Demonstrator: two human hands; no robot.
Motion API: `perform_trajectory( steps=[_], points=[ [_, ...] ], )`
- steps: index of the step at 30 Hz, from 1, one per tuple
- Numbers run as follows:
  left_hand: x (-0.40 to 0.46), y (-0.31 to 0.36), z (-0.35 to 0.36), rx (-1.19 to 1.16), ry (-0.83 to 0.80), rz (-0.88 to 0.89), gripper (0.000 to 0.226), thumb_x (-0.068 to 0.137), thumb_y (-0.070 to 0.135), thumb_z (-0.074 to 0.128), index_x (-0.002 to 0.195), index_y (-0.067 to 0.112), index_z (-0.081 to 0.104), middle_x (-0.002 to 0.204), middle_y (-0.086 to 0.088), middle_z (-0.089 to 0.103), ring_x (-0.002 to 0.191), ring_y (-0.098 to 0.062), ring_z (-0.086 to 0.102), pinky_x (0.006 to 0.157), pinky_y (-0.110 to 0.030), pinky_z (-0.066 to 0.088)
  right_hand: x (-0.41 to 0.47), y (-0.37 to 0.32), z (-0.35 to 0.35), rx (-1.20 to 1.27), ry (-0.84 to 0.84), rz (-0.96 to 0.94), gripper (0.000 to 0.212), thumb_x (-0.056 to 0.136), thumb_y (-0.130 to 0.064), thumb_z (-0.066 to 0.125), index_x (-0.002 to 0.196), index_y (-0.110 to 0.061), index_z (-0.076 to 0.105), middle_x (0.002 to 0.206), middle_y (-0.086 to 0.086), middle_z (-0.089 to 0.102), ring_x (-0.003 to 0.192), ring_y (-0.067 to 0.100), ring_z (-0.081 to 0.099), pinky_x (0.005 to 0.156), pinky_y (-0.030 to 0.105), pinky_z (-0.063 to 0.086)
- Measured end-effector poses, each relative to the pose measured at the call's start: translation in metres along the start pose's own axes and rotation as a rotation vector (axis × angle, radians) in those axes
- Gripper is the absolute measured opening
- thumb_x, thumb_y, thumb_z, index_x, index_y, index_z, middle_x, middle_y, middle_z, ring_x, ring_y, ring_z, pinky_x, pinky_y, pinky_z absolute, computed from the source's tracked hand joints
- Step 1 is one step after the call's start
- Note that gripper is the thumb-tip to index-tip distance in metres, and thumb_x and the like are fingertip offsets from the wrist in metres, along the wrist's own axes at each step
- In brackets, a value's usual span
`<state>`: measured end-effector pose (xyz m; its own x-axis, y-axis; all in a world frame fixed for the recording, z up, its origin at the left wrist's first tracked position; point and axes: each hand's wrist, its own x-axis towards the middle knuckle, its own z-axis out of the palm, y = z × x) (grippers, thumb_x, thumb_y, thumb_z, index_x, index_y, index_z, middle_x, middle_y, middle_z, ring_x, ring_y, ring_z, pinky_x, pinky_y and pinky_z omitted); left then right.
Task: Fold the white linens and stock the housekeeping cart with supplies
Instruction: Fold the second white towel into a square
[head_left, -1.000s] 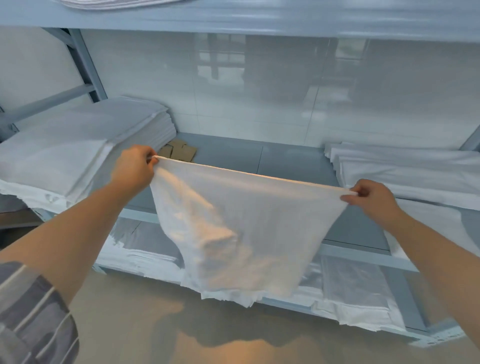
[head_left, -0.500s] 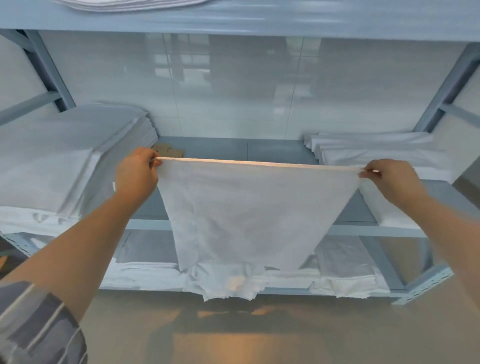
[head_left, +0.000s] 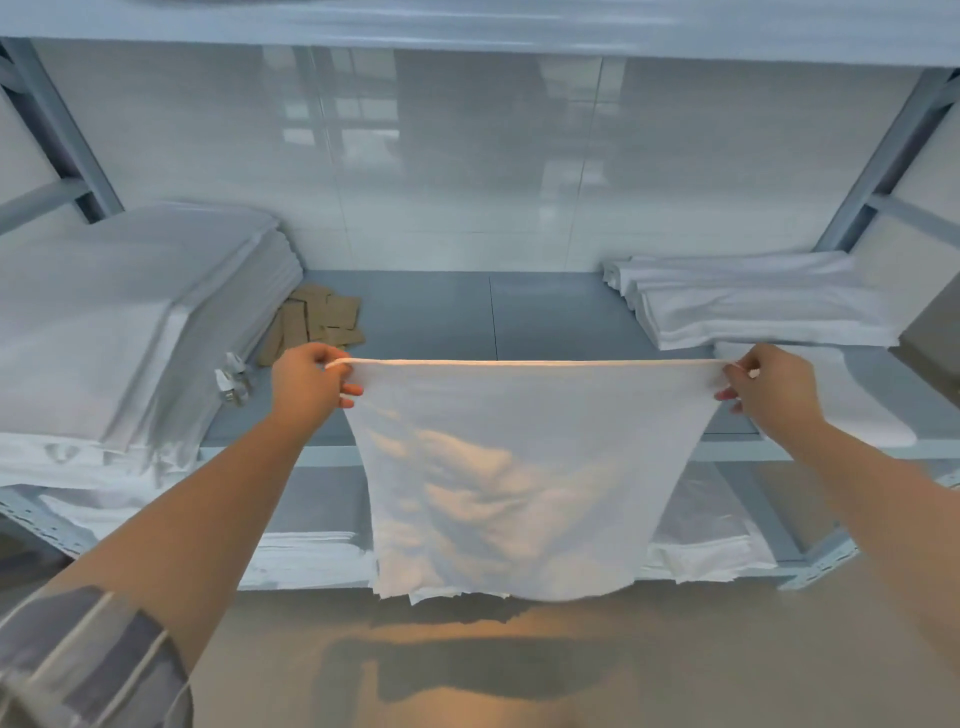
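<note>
A white linen cloth (head_left: 514, 478) hangs spread in front of a grey metal shelf (head_left: 447, 312). My left hand (head_left: 306, 382) pinches its top left corner. My right hand (head_left: 774, 384) pinches the top right corner. The top edge runs taut and level between them, about even with the shelf's front edge. The cloth's lower end hangs doubled and uneven, hiding part of the shelf below.
A tall stack of bagged white linens (head_left: 119, 322) fills the shelf's left side. Folded white cloths (head_left: 743, 301) lie at the right. Brown cardboard pieces (head_left: 317, 322) sit near the back left. The lower shelf holds more bagged linens (head_left: 701, 535). Bare floor (head_left: 467, 670) lies below.
Both hands have drawn apart and levelled out, so the cloth's top edge went from slanted to straight and taut. The cloth now hangs flatter and wider.
</note>
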<state>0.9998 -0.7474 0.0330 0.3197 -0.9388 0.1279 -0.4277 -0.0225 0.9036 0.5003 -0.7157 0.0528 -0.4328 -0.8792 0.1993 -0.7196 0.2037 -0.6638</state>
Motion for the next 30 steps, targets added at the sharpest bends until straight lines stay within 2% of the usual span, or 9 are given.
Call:
perform_trajectory(
  steps=[2,6,9,14,19,22,24,27,30],
  points=[
    [0.011,-0.002,0.009,-0.19,-0.016,-0.068,0.01,0.09,-0.004,0.055,0.083,0.002,0.06,0.079,-0.017,0.062,0.056,-0.014,0.07,0.047,-0.024,0.055,0.011,0.0,0.012,0.17,0.04,0.101,0.015,0.089,-0.012,0.055,0.074,-0.009,0.05,0.071,0.01,0.071,0.065,0.017,0.07,0.055,0.016,0.051],
    [0.045,-0.007,0.027,-0.307,-0.033,-0.107,0.011,0.091,-0.009,0.052,0.085,0.0,0.056,0.087,-0.019,0.064,0.066,-0.018,0.072,0.058,-0.023,0.057,0.053,0.004,0.033,0.407,0.103,0.144,0.016,0.08,-0.01,0.065,0.076,-0.015,0.05,0.076,0.007,0.068,0.072,0.026,0.072,0.083,0.044,0.057],
    [0.081,-0.007,0.047,-0.337,-0.006,-0.117,0.025,0.092,-0.012,0.049,0.08,0.01,0.054,0.084,-0.013,0.059,0.058,-0.013,0.07,0.061,-0.019,0.057,0.093,0.006,0.052,0.483,0.1,0.062,0.019,0.088,-0.003,0.059,0.095,-0.02,0.058,0.086,0.005,0.061,0.067,0.018,0.073,0.076,0.031,0.059],
    [0.152,-0.028,0.102,-0.211,0.025,0.007,0.016,0.095,-0.006,0.046,0.088,0.007,0.053,0.086,-0.002,0.054,0.06,-0.002,0.067,0.061,-0.012,0.053,0.17,0.014,0.113,0.422,0.105,0.054,0.02,0.087,-0.003,0.055,0.081,-0.018,0.066,0.087,0.007,0.069,0.069,0.013,0.072,0.079,0.03,0.058],
    [0.227,-0.094,0.17,-0.128,0.091,0.01,0.029,0.094,-0.006,0.045,0.076,0.017,0.047,0.087,-0.005,0.048,0.054,-0.001,0.066,0.058,-0.016,0.053,0.231,0.046,0.2,0.378,0.092,0.079,0.013,0.088,-0.008,0.054,0.087,-0.014,0.066,0.076,-0.003,0.068,0.062,-0.004,0.067,0.065,0.012,0.051],
    [0.263,-0.137,0.201,-0.064,0.107,-0.023,0.028,0.094,0.0,0.049,0.075,0.02,0.049,0.083,-0.003,0.053,0.062,-0.012,0.07,0.07,-0.035,0.058,0.261,0.065,0.244,0.353,0.073,0.091,0.013,0.088,-0.009,0.053,0.091,-0.012,0.065,0.072,-0.008,0.068,0.069,0.003,0.069,0.074,0.019,0.052],
    [0.278,-0.157,0.217,-0.009,0.11,-0.027,0.027,0.094,0.003,0.05,0.074,0.021,0.051,0.078,0.002,0.056,0.065,-0.014,0.071,0.071,-0.04,0.059,0.274,0.072,0.267,0.338,0.062,0.096,0.013,0.089,-0.009,0.052,0.091,-0.013,0.064,0.076,0.0,0.071,0.071,0.004,0.069,0.066,0.013,0.049],
    [0.291,-0.171,0.236,0.049,0.142,-0.054,0.028,0.092,0.004,0.046,0.074,0.024,0.051,0.077,0.002,0.063,0.068,-0.012,0.071,0.061,-0.039,0.058,0.286,0.076,0.294,0.271,0.042,0.11,0.014,0.092,-0.011,0.05,0.095,-0.016,0.063,0.086,0.006,0.072,0.08,0.016,0.069,0.058,0.017,0.051],
    [0.294,-0.172,0.249,0.119,0.184,-0.012,0.021,0.092,0.004,0.043,0.084,0.022,0.054,0.09,-0.002,0.067,0.073,-0.008,0.069,0.06,-0.025,0.05,0.289,0.078,0.315,0.155,0.049,0.079,0.018,0.093,-0.012,0.048,0.107,-0.013,0.059,0.1,0.01,0.071,0.097,0.025,0.064,0.081,0.032,0.048]
  ],
)
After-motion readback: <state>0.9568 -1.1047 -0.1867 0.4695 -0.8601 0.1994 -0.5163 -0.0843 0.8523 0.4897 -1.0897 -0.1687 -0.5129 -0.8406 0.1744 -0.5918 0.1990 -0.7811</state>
